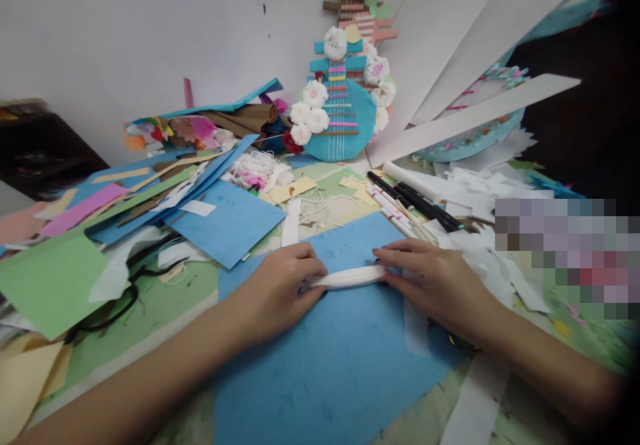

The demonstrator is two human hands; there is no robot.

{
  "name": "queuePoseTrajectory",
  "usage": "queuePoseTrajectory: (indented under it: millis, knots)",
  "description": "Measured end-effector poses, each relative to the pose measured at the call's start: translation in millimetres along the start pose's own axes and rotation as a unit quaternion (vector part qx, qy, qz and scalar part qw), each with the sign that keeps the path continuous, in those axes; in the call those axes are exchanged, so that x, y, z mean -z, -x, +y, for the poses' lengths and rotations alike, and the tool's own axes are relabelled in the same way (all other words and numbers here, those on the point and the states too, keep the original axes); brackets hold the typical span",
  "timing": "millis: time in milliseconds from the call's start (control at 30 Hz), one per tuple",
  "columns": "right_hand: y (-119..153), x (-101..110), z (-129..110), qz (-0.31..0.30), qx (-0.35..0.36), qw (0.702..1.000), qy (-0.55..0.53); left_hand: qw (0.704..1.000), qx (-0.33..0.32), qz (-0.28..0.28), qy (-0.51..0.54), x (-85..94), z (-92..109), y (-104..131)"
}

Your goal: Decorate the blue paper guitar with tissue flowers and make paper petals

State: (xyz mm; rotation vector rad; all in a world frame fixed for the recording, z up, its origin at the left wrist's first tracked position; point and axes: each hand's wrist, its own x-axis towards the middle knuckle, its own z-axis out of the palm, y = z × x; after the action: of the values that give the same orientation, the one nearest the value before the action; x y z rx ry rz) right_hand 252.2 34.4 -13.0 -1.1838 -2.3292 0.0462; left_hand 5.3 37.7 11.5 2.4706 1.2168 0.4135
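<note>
A narrow white folded strip (353,277), with fine pleats along its length, lies level just above a large blue sheet (320,365). My left hand (287,285) pinches its left end between thumb and fingers. At the other end, my right hand (425,275) holds the strip between its thumb and fingers. The middle of the strip shows between the two hands. Beneath my right hand, a pale translucent strip (416,328) rests on the blue sheet.
Behind the hands stands a blue paper instrument (345,121) with white flowers. Black markers (425,205) lie at the right, near white paper scraps (480,188). Colored sheets, including a green one (53,281), pile up at the left. White string (257,167) lies beyond.
</note>
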Motion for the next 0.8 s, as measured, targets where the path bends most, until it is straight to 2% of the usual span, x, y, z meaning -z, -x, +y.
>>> queuePoseTrajectory:
  millis: [500,800]
  knots:
    - [8.1,-14.7,-1.8,-0.004,0.089,0.989,0.114,1.0,-0.023,-0.001,-0.002,-4.3,-1.7,-0.9]
    - [-0.7,-6.8,-13.6,0.019,0.077,0.996,0.047,1.0,-0.005,-0.009,0.017,-4.1,0.2,-2.1]
